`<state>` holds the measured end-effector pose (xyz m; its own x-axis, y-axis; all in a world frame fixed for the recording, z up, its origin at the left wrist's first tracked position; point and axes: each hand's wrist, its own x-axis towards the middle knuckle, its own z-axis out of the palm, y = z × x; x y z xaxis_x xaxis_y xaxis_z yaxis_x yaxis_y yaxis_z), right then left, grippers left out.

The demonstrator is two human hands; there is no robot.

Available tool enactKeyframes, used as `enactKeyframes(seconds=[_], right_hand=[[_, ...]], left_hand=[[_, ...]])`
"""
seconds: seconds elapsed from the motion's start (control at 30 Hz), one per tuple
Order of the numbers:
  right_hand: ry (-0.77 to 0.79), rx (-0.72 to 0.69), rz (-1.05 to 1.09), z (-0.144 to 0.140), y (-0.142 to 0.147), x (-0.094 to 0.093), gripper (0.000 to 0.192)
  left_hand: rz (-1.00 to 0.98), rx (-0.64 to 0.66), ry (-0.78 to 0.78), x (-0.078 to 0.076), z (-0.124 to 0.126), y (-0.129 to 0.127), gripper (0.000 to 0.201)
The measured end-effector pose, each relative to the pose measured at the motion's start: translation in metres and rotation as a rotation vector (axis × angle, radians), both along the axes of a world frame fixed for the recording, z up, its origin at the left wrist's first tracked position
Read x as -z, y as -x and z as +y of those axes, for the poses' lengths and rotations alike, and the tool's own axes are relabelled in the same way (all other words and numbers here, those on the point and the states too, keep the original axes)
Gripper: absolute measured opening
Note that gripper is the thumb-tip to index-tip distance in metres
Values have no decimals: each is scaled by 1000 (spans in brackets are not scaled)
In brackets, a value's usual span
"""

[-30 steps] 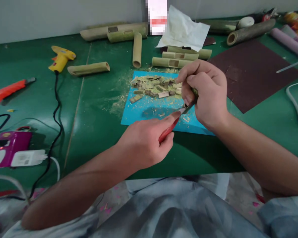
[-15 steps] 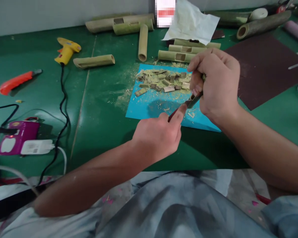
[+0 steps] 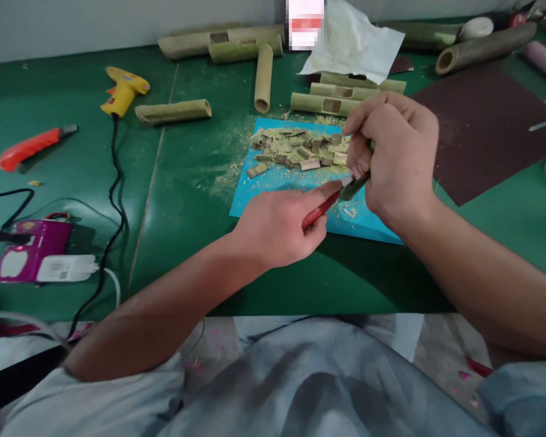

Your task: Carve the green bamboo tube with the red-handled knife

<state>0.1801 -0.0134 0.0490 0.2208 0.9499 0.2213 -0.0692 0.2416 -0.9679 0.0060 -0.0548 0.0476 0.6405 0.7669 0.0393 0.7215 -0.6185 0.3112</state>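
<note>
My left hand (image 3: 277,227) is closed around a red-handled knife (image 3: 319,211), its index finger stretched along the tool toward the tip. The tip meets a small greenish piece of bamboo (image 3: 351,189), which my right hand (image 3: 403,155) grips with bent fingers. Most of that piece is hidden inside the right hand. Beneath both hands lies a blue sheet (image 3: 264,197) with a heap of bamboo chips (image 3: 303,149) and fine shavings on it.
Notched bamboo tubes (image 3: 318,104) lie behind the sheet, with more along the wall. A yellow glue gun (image 3: 124,91), an orange-red utility knife (image 3: 31,149) and a purple power box (image 3: 36,249) with cords occupy the left. Dark brown sandpaper (image 3: 486,133) is at right.
My left hand has shifted slightly left and turned, so more of the red handle shows. The right hand and the bamboo piece stay almost in place.
</note>
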Motion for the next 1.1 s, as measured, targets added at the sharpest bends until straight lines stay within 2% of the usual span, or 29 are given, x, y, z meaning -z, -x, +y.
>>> enactKeyframes(seconds=[0.1,0.27,0.47,0.63,0.73,0.93,1.1], right_hand=[[19,12,-14,-2,1,-1,32],[31,19,13,-2,3,-3,31],[0,15,-2,-4,2,-3,27],[35,81,-53,-1,3,-1,28],[6,90,-34,2,4,0,31],[-25,71,-20,4,2,0,33],[-46,77,-63,3,0,1,31]], left_hand=[[-28,0,18,-6,-4,2,57],[67,-34,9,-17,-16,0,59],[183,-71,45,-24,-18,-6,59],[301,-91,11,-20,-22,-16,59],[336,-99,-3,-15,-24,-19,62],[285,-80,-17,-5,-22,-18,62],[261,-77,-35,2,-9,-15,66]])
